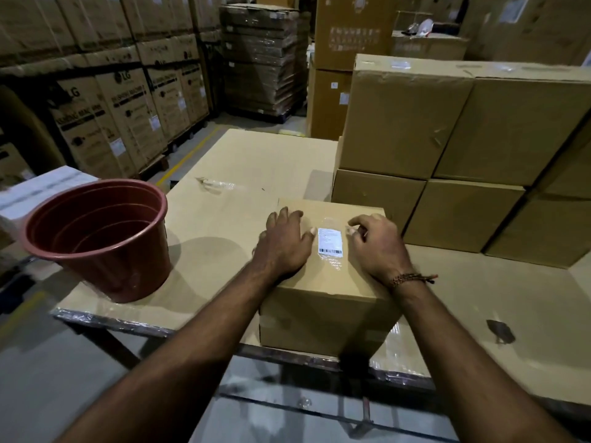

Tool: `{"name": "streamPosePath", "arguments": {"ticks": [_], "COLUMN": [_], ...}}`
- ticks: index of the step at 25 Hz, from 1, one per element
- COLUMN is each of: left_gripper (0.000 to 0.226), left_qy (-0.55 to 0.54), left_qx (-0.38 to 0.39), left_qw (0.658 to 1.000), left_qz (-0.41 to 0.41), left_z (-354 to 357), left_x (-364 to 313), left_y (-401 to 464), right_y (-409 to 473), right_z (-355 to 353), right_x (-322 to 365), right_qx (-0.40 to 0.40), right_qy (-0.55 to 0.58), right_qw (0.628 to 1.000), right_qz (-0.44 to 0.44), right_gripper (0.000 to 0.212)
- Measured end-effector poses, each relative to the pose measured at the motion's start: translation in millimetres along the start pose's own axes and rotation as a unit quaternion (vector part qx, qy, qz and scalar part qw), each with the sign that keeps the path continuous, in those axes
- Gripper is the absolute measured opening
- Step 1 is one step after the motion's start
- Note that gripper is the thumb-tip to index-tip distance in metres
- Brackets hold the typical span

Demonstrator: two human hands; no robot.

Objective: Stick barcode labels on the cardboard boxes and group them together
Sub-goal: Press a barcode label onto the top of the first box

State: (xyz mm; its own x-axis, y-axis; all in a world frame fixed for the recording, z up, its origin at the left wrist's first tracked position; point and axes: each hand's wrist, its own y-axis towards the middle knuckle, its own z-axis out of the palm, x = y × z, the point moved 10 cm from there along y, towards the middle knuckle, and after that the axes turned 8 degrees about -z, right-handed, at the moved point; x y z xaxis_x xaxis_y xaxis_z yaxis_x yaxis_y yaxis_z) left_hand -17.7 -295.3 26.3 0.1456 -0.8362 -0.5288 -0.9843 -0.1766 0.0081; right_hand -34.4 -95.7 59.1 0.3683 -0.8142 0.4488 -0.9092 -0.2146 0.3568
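Note:
A small cardboard box [323, 311] stands at the near edge of the cardboard-covered table [224, 225]. A white barcode label [330, 240] lies flat on its top under clear tape. My left hand [284, 244] rests palm down on the box top just left of the label, fingers spread. My right hand [377, 244] rests on the box top right of the label, its fingers curled near the label's upper right corner. A group of similar boxes [447, 155] is stacked two high at the table's back right.
A reddish-brown plastic bucket [102, 238] stands on the table's left part. A white box [38, 193] sits beyond it. Pallets of large cartons [128, 100] line the aisle at the left and back. A dark scrap [500, 329] lies on the table at the right.

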Motion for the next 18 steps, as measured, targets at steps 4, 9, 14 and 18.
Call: {"name": "streamPosePath", "arguments": {"ticks": [4, 9, 14, 18], "left_gripper": [0.095, 0.081, 0.08, 0.075], "left_qy": [0.079, 0.125, 0.117, 0.128], "left_qx": [-0.009, 0.015, 0.046, 0.032], "left_qw": [0.997, 0.991, 0.991, 0.99], "left_qz": [-0.016, 0.045, 0.043, 0.059], "left_z": [10, 14, 16, 18], "left_x": [3, -7, -10, -10], "left_y": [2, 0, 5, 5], "right_y": [21, 20, 20, 34], "right_z": [21, 22, 19, 20], "right_x": [8, 6, 5, -10], "right_qx": [0.062, 0.011, -0.036, -0.028], "right_qy": [-0.093, -0.083, -0.055, -0.019], "right_qw": [0.994, 0.997, 0.998, 0.999], "right_qz": [-0.006, -0.003, -0.008, 0.03], "right_gripper": [0.034, 0.034, 0.022, 0.012]}}
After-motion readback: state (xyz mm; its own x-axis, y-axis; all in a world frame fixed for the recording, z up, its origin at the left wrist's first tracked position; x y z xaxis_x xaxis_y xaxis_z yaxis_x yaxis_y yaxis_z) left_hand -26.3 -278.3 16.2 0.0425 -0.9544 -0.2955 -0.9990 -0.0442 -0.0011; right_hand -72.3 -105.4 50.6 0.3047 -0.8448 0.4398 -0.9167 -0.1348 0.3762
